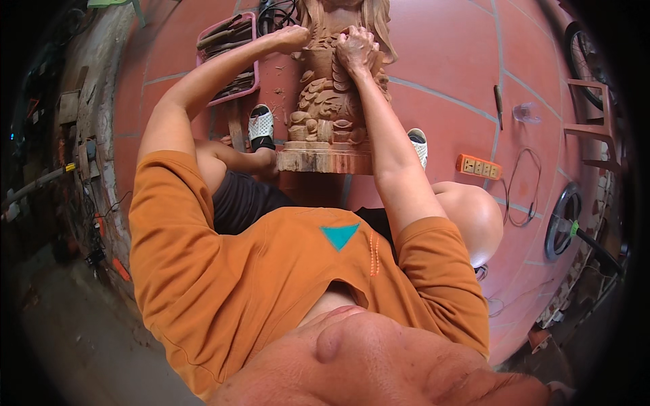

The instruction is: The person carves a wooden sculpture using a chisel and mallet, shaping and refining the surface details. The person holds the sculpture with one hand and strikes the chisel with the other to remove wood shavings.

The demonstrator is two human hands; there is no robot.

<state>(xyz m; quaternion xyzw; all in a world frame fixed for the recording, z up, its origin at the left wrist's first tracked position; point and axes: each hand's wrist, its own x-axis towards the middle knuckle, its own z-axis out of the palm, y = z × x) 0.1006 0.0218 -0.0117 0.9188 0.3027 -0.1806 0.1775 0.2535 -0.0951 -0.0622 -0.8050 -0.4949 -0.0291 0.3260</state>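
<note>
A carved wooden statue (323,101) lies between my legs, its flat, rough-sawn base (323,159) toward me. Dense relief covers its body, and the far end runs out of the picture. My left hand (292,38) is closed in a fist at the carving's left edge; anything inside it is hidden. On the upper part of the carving rests my right hand (357,51), fingers curled under and knuckles up. What those fingers grip, if anything, cannot be seen. Wood chips (279,91) lie on the tiles to the left.
Left of the statue, a pink basket (256,64) holds several long, narrow tools. To the right are an orange power strip (479,166), a looped cable (523,220), a dark slim tool (499,108) and a clear plastic cup (527,114). A plastic chair (599,128) stands farther right.
</note>
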